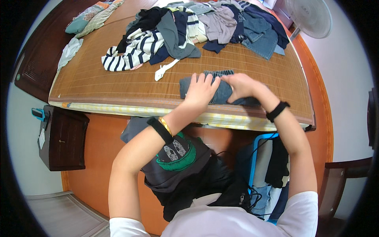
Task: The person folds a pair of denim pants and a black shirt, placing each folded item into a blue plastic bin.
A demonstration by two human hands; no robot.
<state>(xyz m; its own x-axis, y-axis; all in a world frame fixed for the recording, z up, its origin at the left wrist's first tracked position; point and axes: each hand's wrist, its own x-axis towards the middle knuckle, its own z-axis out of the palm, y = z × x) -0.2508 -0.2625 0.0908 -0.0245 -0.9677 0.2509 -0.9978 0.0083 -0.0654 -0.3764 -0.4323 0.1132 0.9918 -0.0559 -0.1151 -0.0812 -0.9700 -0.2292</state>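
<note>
A blue denim garment [221,95], folded into a compact bundle with a gathered elastic waistband [219,72], lies near the front edge of the bed. My left hand [202,89] rests on top of its left part, fingers apart and pressing down. Across the bundle's right part, my right hand [243,85] spans the cloth with the thumb at the front and the fingers at the back, gripping it. Some of the denim is hidden under both hands.
A heap of clothes [217,23] covers the far side of the woven bed mat [88,80]. A striped top [133,53] and a white strap [161,72] lie nearer. Below are a blue-framed basket of clothes [253,160], a dark grey garment [183,166] and a nightstand [66,139]. A fan [309,17] stands back right.
</note>
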